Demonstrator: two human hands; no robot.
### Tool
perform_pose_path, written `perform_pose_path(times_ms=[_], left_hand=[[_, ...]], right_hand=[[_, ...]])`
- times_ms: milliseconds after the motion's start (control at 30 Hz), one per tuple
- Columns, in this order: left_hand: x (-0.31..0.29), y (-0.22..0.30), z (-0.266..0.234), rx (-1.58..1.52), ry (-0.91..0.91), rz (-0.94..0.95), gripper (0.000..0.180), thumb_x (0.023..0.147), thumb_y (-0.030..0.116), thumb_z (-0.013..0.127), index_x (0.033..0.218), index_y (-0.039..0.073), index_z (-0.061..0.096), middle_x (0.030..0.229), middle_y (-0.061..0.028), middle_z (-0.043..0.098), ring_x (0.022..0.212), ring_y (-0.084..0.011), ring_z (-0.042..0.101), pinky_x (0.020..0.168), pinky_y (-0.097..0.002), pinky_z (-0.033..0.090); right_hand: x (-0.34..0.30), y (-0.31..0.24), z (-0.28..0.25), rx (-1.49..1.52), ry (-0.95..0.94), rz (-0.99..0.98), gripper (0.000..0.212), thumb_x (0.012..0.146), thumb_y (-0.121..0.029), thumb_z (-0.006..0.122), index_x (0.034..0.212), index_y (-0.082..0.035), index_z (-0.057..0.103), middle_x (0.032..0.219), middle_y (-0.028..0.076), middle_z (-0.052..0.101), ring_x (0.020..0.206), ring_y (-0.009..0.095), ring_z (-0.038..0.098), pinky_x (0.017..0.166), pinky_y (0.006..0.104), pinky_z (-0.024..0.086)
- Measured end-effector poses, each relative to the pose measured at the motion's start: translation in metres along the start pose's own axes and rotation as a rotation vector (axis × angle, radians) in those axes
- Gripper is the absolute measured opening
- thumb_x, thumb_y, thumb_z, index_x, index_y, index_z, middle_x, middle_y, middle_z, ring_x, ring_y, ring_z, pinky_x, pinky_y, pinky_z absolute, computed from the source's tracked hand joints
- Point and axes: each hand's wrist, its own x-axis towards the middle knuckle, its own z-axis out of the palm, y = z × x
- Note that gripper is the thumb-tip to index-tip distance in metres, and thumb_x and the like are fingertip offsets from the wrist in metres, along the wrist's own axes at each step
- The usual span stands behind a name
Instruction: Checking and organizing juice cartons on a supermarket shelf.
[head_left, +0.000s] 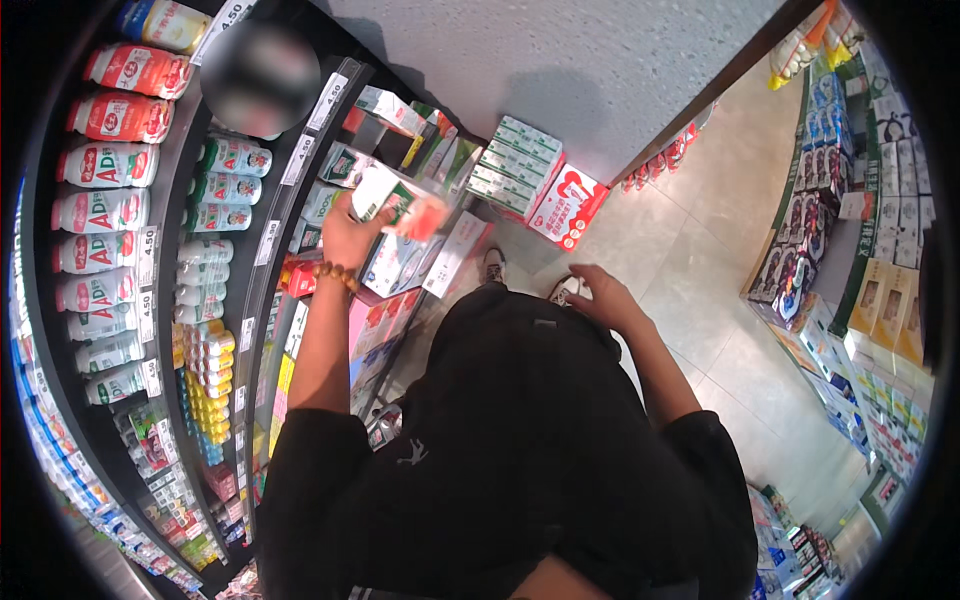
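My left hand, with a beaded bracelet at its wrist, is closed on the edge of a white, green and red carton. Motion blurs the carton's far end. It is tilted over the low end of the shelf, above a white and blue box. Small green-and-white packs stand just beyond the hand. My right hand hangs beside my right leg, fingers loosely apart, holding nothing.
Rows of bottles fill the curved shelves on my left. Ahead, green-and-white cartons are stacked by a red-and-white box, close to a grey wall. Stocked shelves line the tiled aisle on the right.
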Motion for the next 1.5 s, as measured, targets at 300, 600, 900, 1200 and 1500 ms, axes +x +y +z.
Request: perform_pose_path(times_ms=[300, 600, 900, 1200, 1500], left_hand=[[0.109, -0.073, 0.022, 0.156, 0.213, -0.012, 0.049, 0.073, 0.030, 0.090, 0.103, -0.002, 0.069, 0.098, -0.0209, 0.075, 0.091, -0.0373, 0.074, 0.083, -0.0435, 0.057], [0.178, -0.133, 0.044, 0.074, 0.155, -0.099, 0.075, 0.074, 0.038, 0.089, 0.130, -0.005, 0.064, 0.132, -0.0284, 0.066, 0.123, -0.0424, 0.063, 0.107, -0.0450, 0.048], [0.199, -0.150, 0.062, 0.209, 0.250, -0.109, 0.081, 0.073, 0.045, 0.087, 0.133, -0.004, 0.063, 0.132, -0.0296, 0.065, 0.122, -0.0447, 0.064, 0.105, -0.0468, 0.049], [0.201, -0.144, 0.080, 0.278, 0.219, -0.266, 0.085, 0.073, 0.047, 0.086, 0.139, 0.001, 0.060, 0.131, -0.0276, 0.067, 0.119, -0.0434, 0.066, 0.100, -0.0482, 0.053], [0.207, -0.150, 0.093, 0.236, 0.215, -0.223, 0.084, 0.072, 0.042, 0.088, 0.135, -0.004, 0.059, 0.122, -0.0309, 0.069, 0.113, -0.0453, 0.068, 0.097, -0.0482, 0.055]], right_hand=[[-0.050, 0.054, 0.064, 0.177, 0.100, 0.332, 0.051, 0.094, -0.023, 0.074, 0.138, 0.000, 0.060, 0.126, 0.020, 0.072, 0.113, 0.033, 0.072, 0.097, 0.0401, 0.057], [-0.038, 0.033, 0.080, 0.232, 0.232, 0.399, 0.044, 0.097, -0.019, 0.070, 0.135, 0.003, 0.062, 0.122, 0.023, 0.073, 0.115, 0.034, 0.071, 0.100, 0.0394, 0.056], [-0.038, 0.025, 0.092, 0.222, 0.272, 0.422, 0.046, 0.097, -0.023, 0.070, 0.134, 0.003, 0.063, 0.121, 0.023, 0.073, 0.114, 0.034, 0.072, 0.100, 0.0397, 0.056], [-0.036, 0.022, 0.097, 0.267, 0.299, 0.453, 0.046, 0.097, -0.023, 0.070, 0.134, 0.003, 0.062, 0.121, 0.023, 0.073, 0.114, 0.034, 0.072, 0.100, 0.0395, 0.056], [-0.035, 0.026, 0.096, 0.243, 0.285, 0.450, 0.043, 0.098, -0.023, 0.069, 0.132, 0.002, 0.064, 0.120, 0.023, 0.074, 0.114, 0.035, 0.072, 0.099, 0.0404, 0.056]])
